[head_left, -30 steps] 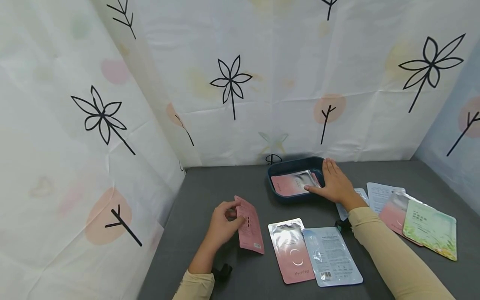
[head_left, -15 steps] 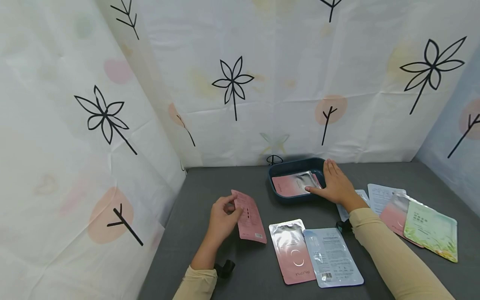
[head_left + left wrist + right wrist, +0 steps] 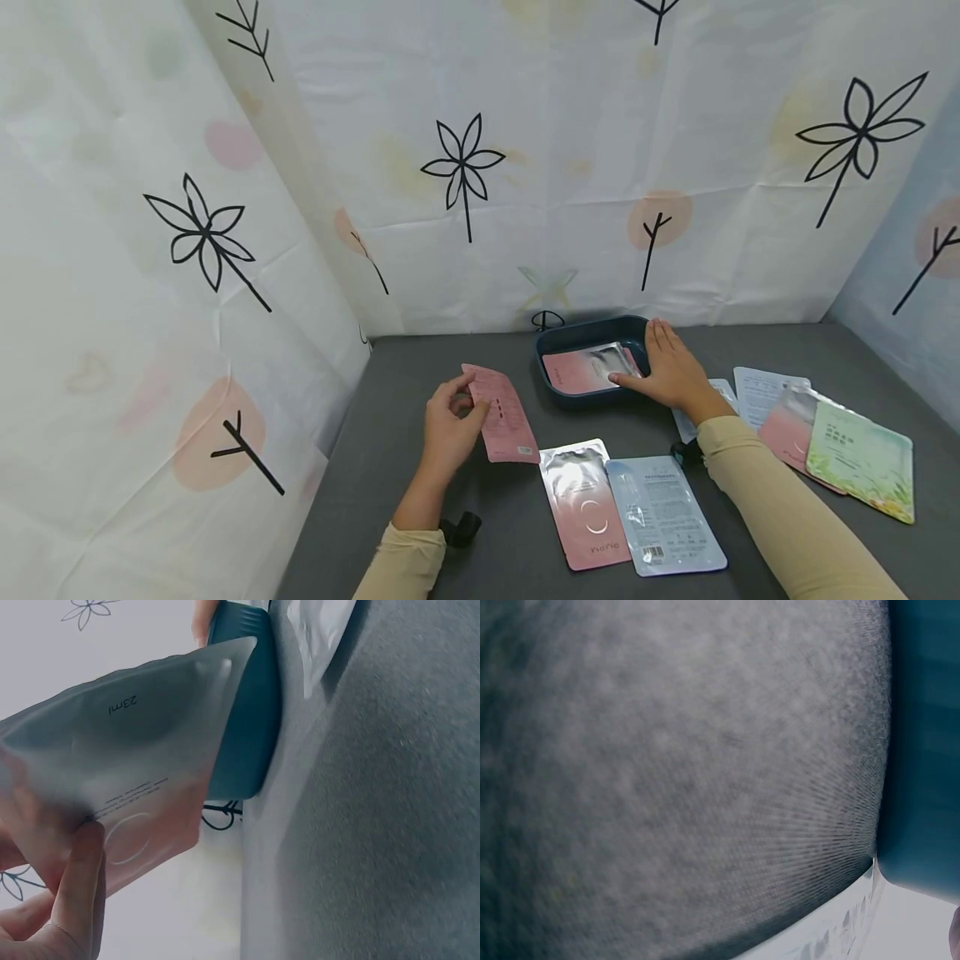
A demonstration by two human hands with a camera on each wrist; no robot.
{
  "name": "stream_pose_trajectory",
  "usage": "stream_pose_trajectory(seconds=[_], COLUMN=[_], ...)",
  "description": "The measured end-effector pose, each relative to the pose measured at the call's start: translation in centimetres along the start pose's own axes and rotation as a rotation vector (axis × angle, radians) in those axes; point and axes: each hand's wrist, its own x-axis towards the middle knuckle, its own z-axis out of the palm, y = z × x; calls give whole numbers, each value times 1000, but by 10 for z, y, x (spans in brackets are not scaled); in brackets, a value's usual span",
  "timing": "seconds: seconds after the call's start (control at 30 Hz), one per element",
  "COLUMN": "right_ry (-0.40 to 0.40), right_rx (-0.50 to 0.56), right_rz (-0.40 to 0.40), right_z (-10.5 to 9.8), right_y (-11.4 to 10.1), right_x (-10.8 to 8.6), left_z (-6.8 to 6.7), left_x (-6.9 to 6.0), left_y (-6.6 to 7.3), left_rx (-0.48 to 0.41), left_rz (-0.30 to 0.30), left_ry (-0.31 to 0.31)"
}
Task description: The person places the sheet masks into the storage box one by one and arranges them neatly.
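Note:
My left hand [image 3: 448, 433] pinches a pink sheet mask packet [image 3: 506, 421] near its left edge. It holds the packet up and tilted, left of the dark blue bin [image 3: 581, 401]. From the left wrist view, the silvery end of this mask packet [image 3: 172, 712] shows "23ml", with the bin [image 3: 247, 727] behind it. My right hand [image 3: 677, 372] rests on the bin's right side, fingers straight along the rim and thumb reaching inside. Pink and silver packets [image 3: 576, 371] lie in the bin. The right wrist view shows mostly tabletop and the bin's wall [image 3: 926, 750].
A pink packet [image 3: 588, 508] and a pale blue packet [image 3: 667, 517] overlap on the grey table [image 3: 420, 367] in front. At the right lie a green packet [image 3: 862, 458] and several others, partly under my right forearm. A patterned cloth [image 3: 525, 208] hangs behind.
My left hand has moved slightly up and towards the bin, raising the pink sheet mask packet and turning it a little. My right hand has stayed at the bin.

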Motion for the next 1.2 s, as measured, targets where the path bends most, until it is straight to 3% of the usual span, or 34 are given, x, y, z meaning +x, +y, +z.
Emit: stream_pose_trajectory(seconds=[0.37,0.8,1.2], right_ry=[3,-14,-10], right_rx=[-10,-18,-18], right_rz=[0,-2,1], right_z=[2,0,0], right_y=[2,2,1], right_x=[1,2,1], left_z=[20,43,59], left_x=[11,26,35], left_y=[5,6,2], left_rx=[-91,-137,-190], left_rz=[20,156,137], left_ry=[80,155,195])
